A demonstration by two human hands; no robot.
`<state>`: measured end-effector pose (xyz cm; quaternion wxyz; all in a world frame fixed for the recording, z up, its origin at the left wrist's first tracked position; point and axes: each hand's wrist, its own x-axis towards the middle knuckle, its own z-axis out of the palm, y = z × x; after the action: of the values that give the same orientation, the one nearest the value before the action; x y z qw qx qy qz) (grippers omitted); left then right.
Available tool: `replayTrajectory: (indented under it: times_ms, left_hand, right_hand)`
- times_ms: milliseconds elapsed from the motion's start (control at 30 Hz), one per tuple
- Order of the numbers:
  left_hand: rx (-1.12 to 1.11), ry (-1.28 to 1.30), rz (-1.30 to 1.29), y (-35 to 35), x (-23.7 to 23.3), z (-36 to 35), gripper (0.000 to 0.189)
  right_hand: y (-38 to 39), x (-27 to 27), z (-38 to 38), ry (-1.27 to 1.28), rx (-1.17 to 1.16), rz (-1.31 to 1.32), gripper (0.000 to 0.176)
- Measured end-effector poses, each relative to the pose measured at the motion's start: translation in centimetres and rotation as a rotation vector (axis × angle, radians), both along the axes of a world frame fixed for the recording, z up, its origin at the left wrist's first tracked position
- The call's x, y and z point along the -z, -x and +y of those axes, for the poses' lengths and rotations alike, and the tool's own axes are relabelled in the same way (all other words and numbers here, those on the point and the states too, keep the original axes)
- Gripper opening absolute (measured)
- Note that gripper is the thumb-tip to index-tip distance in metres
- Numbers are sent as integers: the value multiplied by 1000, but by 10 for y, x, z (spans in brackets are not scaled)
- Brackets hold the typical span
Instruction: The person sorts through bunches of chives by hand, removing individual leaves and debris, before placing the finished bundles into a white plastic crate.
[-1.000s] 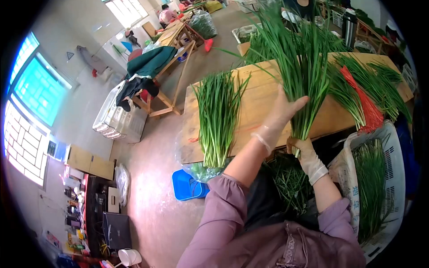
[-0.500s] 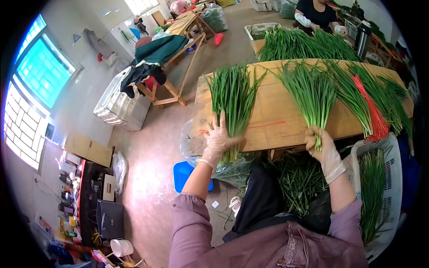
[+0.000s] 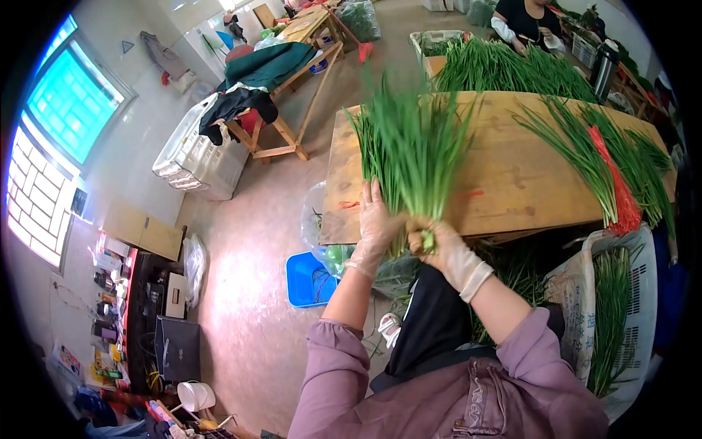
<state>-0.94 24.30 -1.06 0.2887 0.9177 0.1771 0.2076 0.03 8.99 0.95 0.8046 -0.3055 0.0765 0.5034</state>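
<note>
My right hand (image 3: 442,252), in a thin clear glove, is closed round the pale stem ends of a bunch of garlic chives (image 3: 431,164). The leaves fan upward and blur with motion. Beside it, another bunch of garlic chives (image 3: 371,150) lies at the left end of the wooden table (image 3: 519,194), partly covered by the held one. My left hand (image 3: 376,225), also gloved, rests against that bunch's lower left side with fingers stretched out; its thumb is partly hidden near the right hand.
Red ties (image 3: 613,179) lie among more chives (image 3: 574,157) at the table's right. A white crate (image 3: 638,307) with chives stands below right, a blue bin (image 3: 301,282) below left. Behind the table are heaped chives (image 3: 497,69) and a seated person (image 3: 525,22).
My right hand has carried its bunch leftward across the table, next to the other bunch. My left hand has shifted slightly right and stays at its bunch.
</note>
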Motion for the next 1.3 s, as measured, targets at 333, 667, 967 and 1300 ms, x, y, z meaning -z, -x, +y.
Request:
replayTrajectory:
  times_ms: [333,667,967,1300]
  left_hand:
    - [-14,74,-203,5,-9,7,76]
    - [793,-297,110,-22,-73,-52,47]
    - [669,-406,299,-35,-58,-55,59]
    - [576,-656,198,-35,-37,-63,54]
  right_hand:
    - [1,8,-2,195,-64,-48,28]
    - [18,-11,6,238,128,-74,28]
    - [26,21,-10,-14,69,69,10]
    - [-27,-13,-92,704,356,-1603,13]
